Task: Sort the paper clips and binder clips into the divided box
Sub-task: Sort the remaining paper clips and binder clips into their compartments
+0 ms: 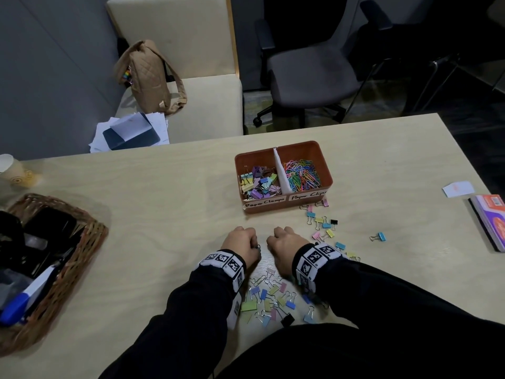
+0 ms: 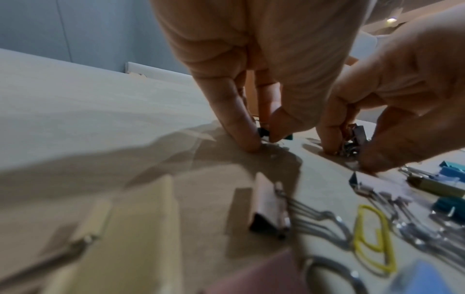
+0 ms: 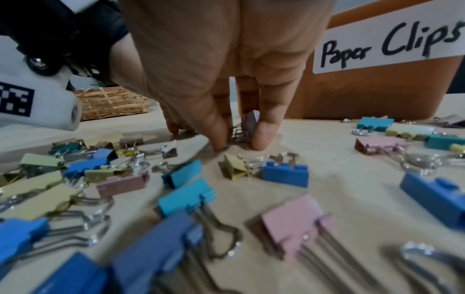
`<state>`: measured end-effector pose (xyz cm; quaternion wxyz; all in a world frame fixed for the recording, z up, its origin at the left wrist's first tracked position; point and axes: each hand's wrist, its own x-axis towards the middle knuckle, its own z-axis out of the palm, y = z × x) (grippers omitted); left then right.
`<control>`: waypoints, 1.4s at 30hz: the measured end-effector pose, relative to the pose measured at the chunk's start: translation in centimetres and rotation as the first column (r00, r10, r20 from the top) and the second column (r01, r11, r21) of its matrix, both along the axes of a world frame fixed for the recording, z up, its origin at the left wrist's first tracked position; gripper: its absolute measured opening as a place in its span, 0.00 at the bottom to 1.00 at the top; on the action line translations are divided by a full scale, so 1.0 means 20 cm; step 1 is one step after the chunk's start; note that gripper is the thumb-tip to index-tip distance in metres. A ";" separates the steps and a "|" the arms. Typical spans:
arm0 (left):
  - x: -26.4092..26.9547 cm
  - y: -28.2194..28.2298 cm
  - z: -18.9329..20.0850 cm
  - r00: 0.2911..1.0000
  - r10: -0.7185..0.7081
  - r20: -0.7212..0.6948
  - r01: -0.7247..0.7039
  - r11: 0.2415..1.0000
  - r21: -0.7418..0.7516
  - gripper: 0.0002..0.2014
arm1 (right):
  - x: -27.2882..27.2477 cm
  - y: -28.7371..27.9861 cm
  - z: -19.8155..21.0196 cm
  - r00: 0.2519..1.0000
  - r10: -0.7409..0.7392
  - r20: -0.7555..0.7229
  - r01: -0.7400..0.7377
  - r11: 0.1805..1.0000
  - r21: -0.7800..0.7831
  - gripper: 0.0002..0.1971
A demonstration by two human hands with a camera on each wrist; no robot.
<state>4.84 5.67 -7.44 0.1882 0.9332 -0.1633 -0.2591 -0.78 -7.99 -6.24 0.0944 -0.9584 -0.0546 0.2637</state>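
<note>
Desk point(image 1: 136, 203) layout: wicker basket point(image 1: 82, 242) at left edge, paper cup point(image 1: 11, 170) far left, booklet point(image 1: 489, 222) and paper slip point(image 1: 457, 188) at right edge. Orange divided box point(image 1: 284, 205) centre; binder clips point(image 1: 258, 181) fill its left compartment, paper clips point(image 1: 300, 175) its right.

Loose binder clips lie in two scatters: one trail point(image 1: 322, 225) running from the box's near right corner toward the right wrist, one cluster point(image 1: 270, 296) between the forearms near the desk's front edge. A single blue clip point(image 1: 379, 236) sits apart to the right.

Left hand point(image 1: 240, 244) and right hand point(image 1: 287, 244) are side by side on the desk, just in front of the box, fingers curled down.

Head view hides the fingertips. Left wrist view: left thumb and forefinger point(image 2: 241, 127) pinch a small dark clip point(image 2: 263, 132) against the desk; a yellow paper clip point(image 2: 372, 238) lies among the near binder clips. Right wrist view: right fingers point(image 3: 264, 131) pinch a lilac binder clip point(image 3: 250, 121) standing on the desk, with the box wall and its "Paper Clips" label point(image 3: 387, 43) just behind.

Open desk surface lies between box and basket; the strip between hands and box is bare.
</note>
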 end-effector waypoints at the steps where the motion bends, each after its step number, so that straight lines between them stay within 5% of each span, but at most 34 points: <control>1: 0.00 0.00 0.00 1.000 0.008 -0.002 -0.008 1.000 -0.002 0.04 | 0.00 0.00 0.00 1.000 0.005 -0.012 -0.005 1.000 0.008 0.19; 12: -0.01 0.06 0.08 0.995 0.099 -0.014 -0.099 0.993 -0.060 0.05 | -0.01 -0.03 0.04 0.995 0.083 -0.047 -0.082 0.997 0.014 0.17; 17: 0.04 0.07 0.23 0.975 0.220 -0.042 -0.223 0.943 -0.247 0.08 | 0.01 -0.06 0.10 0.987 -0.151 0.051 0.139 0.972 0.187 0.05; 22: 0.16 0.02 0.41 0.920 0.387 -0.068 -0.374 0.809 -0.453 0.07 | 0.19 -0.12 0.37 0.840 -0.533 0.103 0.404 0.739 0.539 0.07; 26: 0.26 -0.05 0.45 0.901 0.434 -0.005 -0.373 0.770 -0.517 0.06 | 0.37 -0.15 0.51 0.761 -0.632 0.146 0.423 0.654 0.628 0.09; 30: 0.28 -0.09 0.44 0.900 0.435 -0.031 -0.383 0.754 -0.534 0.10 | 0.44 -0.17 0.51 0.775 -0.615 0.146 0.434 0.686 0.584 0.06; 33: 0.26 -0.06 0.42 0.899 0.435 -0.045 -0.394 0.762 -0.515 0.14 | 0.40 -0.18 0.45 0.774 -0.622 0.116 0.456 0.675 0.580 0.14; 36: 0.19 0.01 0.42 0.933 0.358 -0.026 -0.328 0.821 -0.468 0.11 | 0.27 -0.17 0.42 0.794 -0.589 0.151 0.408 0.700 0.586 0.13; 42: -0.04 0.18 0.32 0.988 0.137 -0.071 -0.147 0.973 -0.175 0.05 | -0.13 -0.11 0.27 0.986 -0.122 0.114 0.069 0.919 0.389 0.09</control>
